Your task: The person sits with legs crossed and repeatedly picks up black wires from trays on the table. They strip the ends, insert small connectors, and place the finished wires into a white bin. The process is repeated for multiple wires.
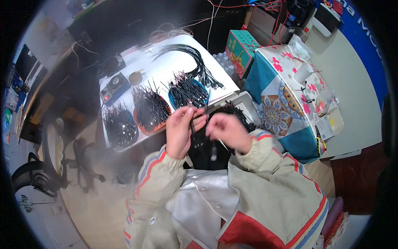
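Watched from my distant seat, two bare hands work over the near edge of a white table point(139, 50), a thin black cable point(192, 126) lying along the palm of the left hand point(178, 133). I see that hand turned palm inward, thumb and forefinger closed together on the cable near its upper end, the other fingers loosely curled. The right hand point(228, 130), just beside it, is blurred, its fingers bent inward; I cannot tell whether it has hold of anything. Below and between the two hangs a silvery connector point(214, 157), too smeared for me to say which lead it belongs to. Beyond the hands, short black leads stand heaped in a blue container point(205, 103) and an orange container point(136, 118), while a pale gray tray point(247, 101) of dark pieces sits just past the right hand. To handle so fine a lead well, I would keep the left pinch light and close to the end, leaving the tip exposed for the right fingertips to meet squarely. The loose length should hang free, clear of both sleeves and the bristling heaps, which could snag it; a tug on the thin end, I judge, might bend or strain it.
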Motion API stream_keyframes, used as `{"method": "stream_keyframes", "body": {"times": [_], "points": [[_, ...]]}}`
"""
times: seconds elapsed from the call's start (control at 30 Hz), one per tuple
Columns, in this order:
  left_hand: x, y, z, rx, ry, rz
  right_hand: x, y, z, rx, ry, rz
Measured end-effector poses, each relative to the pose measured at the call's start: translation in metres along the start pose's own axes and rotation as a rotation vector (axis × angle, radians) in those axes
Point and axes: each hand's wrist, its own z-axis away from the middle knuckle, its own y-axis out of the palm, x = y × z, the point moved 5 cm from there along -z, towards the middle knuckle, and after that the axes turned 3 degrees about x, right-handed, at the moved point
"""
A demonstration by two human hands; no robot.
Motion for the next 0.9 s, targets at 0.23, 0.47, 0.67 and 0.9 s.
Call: {"method": "stream_keyframes", "body": {"times": [0.23, 0.47, 0.67, 0.9], "points": [[-0.044, 0.03, -0.045, -0.024, 0.042, -0.147, -0.054, 0.073, 0.018, 0.211, -0.299, 0.725], [-0.088, 0.047, 0.025, 0.066, 0.439, -0.275, -0.063, 0.085, 0.012, 0.35, -0.171, 0.657], [-0.061, 0.022, 0.067, -0.034, 0.457, -0.285, 0.05, 0.014, -0.005, -0.009, -0.22, -0.061], [-0.04, 0.018, 0.085, -0.06, 0.409, -0.332, 0.084, 0.035, -0.012, 0.132, -0.097, -0.35]]}}
